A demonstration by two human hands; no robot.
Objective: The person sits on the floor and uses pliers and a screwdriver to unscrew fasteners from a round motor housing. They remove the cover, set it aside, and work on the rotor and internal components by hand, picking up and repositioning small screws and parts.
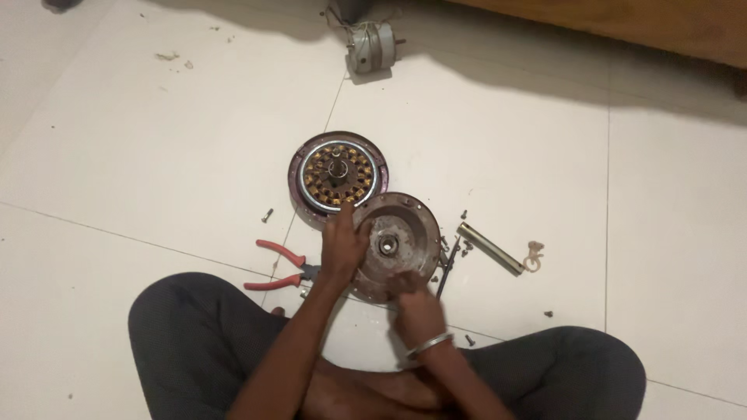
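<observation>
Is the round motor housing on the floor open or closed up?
Open. The motor housing shows its copper windings, and the cover is off, held at its edges by the left hand and right hand.

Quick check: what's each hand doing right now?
Left hand: closed on the round metal cover's left edge.
Right hand: gripping its lower edge.

Both forearms are bare, with no sleeves reaching into view. The right wrist carries a thin silver-coloured bangle [429,343], a plain narrow metal band sitting just behind the right hand [416,305]. The left hand [342,247] and its wrist wear nothing. Both legs are covered in dark grey trousers [194,342] of a plain, matte cloth, without visible pattern, seam detail or pockets.
</observation>
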